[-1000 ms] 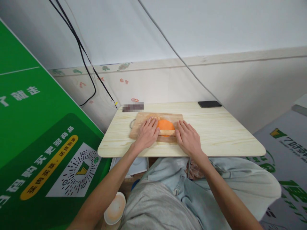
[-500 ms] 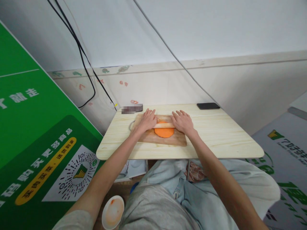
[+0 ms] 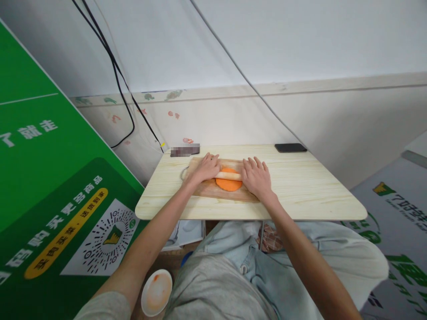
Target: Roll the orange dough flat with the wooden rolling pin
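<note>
A wooden rolling pin (image 3: 228,176) lies across a flat round of orange dough (image 3: 228,185) on a wooden cutting board (image 3: 213,191). My left hand (image 3: 207,167) is over the pin's left end, fingers reaching forward past it. Over the right end is my right hand (image 3: 256,174), its fingers a little spread and its palm on the pin. Both ends of the pin are hidden under my hands. Dough shows in front of and behind the pin. A metal ring handle (image 3: 183,172) sticks out at the board's left side.
The board rests on a small pale wooden table (image 3: 307,191) against the wall. A dark phone (image 3: 291,147) lies at the back right, and a partly blurred dark object (image 3: 185,150) at the back left. A white stained bowl (image 3: 156,292) stands below on the left. Green signboard (image 3: 76,178) flanks the left.
My right hand has shifted slightly, its fingers now more spread, and the pin tilts a little more down to the right. The view has moved slightly. The dough looks much the same.
</note>
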Action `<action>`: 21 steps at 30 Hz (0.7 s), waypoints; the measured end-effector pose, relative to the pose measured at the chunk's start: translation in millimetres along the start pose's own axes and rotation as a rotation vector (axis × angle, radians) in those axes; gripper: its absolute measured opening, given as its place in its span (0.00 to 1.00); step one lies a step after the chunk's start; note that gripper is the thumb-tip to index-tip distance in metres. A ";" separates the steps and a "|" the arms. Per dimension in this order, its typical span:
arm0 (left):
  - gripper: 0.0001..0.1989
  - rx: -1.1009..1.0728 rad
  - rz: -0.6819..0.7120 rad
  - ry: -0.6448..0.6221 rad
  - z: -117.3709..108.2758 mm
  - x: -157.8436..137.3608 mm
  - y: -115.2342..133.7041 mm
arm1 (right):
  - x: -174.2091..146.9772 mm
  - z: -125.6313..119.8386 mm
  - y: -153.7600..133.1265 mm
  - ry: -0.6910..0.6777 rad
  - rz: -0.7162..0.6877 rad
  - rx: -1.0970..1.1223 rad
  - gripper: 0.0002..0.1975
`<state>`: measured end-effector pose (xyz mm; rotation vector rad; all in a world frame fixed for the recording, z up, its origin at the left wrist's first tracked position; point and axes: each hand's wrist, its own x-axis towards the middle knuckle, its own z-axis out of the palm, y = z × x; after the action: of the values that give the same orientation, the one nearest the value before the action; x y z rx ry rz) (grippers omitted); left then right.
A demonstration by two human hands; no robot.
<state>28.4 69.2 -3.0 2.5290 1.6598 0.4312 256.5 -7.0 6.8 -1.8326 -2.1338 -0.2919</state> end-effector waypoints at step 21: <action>0.29 0.071 0.006 0.169 -2.8 -57.2 29.9 | -62.4 0.2 -19.2 0.115 -0.003 0.029 0.33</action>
<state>32.9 4.8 -4.3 2.6135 1.7541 0.6139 245.8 -67.5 -15.1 -1.7520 -2.0528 -0.3562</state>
